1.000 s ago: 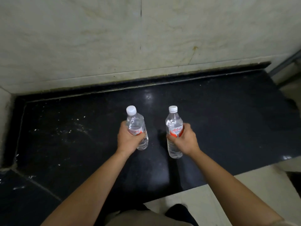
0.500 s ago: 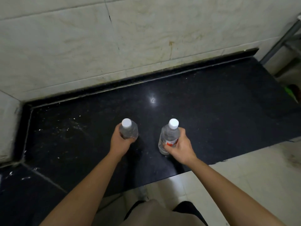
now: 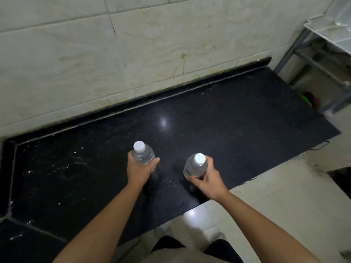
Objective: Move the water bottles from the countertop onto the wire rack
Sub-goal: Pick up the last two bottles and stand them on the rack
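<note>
I hold two clear water bottles with white caps above the black countertop [image 3: 237, 118]. My left hand [image 3: 137, 170] grips the left water bottle [image 3: 142, 155] around its body. My right hand [image 3: 207, 182] grips the right water bottle [image 3: 196, 165], whose red label is mostly hidden by my fingers. Both bottles point their caps up toward the camera. The wire rack [image 3: 328, 25] with grey metal legs stands at the far upper right, past the counter's right end.
A beige tiled wall [image 3: 133, 54] backs the counter. Pale floor tiles [image 3: 284, 196] lie to the right of and below the counter's front edge. A green and red object [image 3: 308, 97] sits on the floor under the rack. A dark shape [image 3: 341, 179] lies at the right edge.
The view has swung right, bringing the wire rack into sight. Both bottles have come off the counter and moved toward me, with their caps now facing the camera.
</note>
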The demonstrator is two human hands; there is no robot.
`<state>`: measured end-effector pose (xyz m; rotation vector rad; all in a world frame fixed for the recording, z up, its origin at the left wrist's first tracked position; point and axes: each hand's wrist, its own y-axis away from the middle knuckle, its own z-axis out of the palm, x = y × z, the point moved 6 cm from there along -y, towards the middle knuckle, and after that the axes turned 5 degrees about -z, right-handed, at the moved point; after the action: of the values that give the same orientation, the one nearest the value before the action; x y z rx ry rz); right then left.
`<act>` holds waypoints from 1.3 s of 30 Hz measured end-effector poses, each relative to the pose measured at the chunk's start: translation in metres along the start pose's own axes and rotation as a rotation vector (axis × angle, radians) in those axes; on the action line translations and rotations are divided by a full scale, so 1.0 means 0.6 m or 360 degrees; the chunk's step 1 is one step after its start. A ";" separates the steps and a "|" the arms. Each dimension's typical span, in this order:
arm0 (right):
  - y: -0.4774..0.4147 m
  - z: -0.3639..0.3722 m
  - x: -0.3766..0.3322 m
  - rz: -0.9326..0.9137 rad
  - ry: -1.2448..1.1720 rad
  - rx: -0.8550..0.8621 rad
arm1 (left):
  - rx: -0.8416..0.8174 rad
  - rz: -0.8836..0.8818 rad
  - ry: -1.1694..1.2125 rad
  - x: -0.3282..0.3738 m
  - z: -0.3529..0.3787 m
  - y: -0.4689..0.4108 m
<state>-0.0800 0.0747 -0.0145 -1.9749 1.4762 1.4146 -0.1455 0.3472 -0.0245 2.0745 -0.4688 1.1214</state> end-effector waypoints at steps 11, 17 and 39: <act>0.058 -0.186 0.041 0.0219 -0.0048 0.0579 | -0.0256 0.0231 0.0050 0.173 0.088 0.044; 0.134 -0.361 0.100 0.0162 -0.0276 0.0927 | -0.0887 0.0199 0.0379 0.274 0.287 0.214; 0.293 -0.989 0.353 -0.0035 -0.0371 0.1509 | -0.1368 0.0317 0.0708 0.508 0.951 0.597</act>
<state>0.0782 -0.5404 0.1423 -1.1795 1.5763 0.6654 0.1313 -0.3091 0.1734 1.0234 -0.7724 1.1699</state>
